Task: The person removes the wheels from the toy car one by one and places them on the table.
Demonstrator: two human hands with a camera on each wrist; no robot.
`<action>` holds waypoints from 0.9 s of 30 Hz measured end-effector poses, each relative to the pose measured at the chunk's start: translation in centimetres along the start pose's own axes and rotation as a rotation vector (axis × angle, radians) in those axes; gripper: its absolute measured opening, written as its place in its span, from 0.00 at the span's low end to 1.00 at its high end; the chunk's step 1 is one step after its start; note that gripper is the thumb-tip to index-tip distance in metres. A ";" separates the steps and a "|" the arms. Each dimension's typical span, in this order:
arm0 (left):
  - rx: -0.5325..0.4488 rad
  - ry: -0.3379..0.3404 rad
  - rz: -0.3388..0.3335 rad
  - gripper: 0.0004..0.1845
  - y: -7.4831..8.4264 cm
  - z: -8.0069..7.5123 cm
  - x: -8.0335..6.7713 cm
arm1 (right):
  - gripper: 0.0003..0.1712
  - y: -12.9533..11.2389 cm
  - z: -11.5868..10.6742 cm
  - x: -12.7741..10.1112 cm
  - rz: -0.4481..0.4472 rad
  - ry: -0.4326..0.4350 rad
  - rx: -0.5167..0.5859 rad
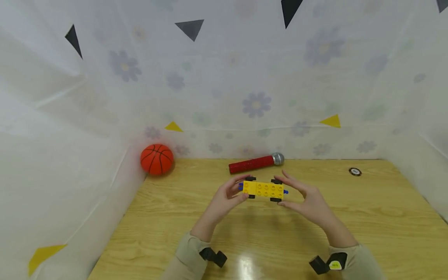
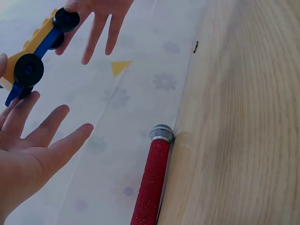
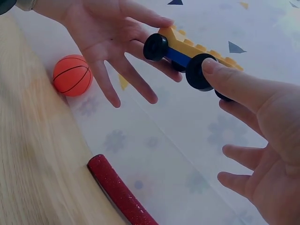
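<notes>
A yellow and blue toy car (image 1: 267,189) with black wheels and a studded top is held up above the table between both hands. My left hand (image 1: 224,200) pinches one end of it between thumb and index finger. At the other end, my right hand (image 1: 309,200) pinches the wheels with thumb and index finger. In the right wrist view, the right thumb presses on a black wheel (image 3: 200,72), and the other fingers of both hands spread away from the car. The car's blue underside (image 2: 48,43) shows in the left wrist view.
Behind the hands lies a red microphone (image 1: 253,164) with a silver head. An orange basketball (image 1: 156,159) sits at the table's back left corner. A black-rimmed round chip (image 1: 355,172) lies at the back right. Pale flowered sheeting (image 1: 217,97) closes off the back and sides of the wooden table (image 1: 385,233).
</notes>
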State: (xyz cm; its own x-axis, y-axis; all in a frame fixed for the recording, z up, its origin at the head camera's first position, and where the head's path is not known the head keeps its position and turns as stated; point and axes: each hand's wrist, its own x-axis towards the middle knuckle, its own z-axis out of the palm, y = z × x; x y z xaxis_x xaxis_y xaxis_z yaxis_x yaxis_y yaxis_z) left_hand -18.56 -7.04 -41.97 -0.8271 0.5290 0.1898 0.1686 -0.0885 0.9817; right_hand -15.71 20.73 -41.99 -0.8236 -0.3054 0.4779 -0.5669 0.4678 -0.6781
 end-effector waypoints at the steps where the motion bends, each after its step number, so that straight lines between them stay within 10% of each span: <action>1: -0.022 -0.001 0.005 0.31 0.1 0.0 0.0 | 0.41 -0.1 0.0 0.1 -0.008 0.005 0.016; 27: -0.472 0.161 0.093 0.31 1.0 2.9 0.8 | 0.41 -1.8 1.5 0.7 -0.117 0.167 0.197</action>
State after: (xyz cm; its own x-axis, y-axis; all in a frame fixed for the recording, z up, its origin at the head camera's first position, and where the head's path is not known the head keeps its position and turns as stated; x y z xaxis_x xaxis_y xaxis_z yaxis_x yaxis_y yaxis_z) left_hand -17.53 -4.22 -40.91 -0.8986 0.3671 0.2404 0.0159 -0.5204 0.8538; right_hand -15.29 18.48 -41.30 -0.7474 -0.1988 0.6339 -0.6638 0.2619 -0.7005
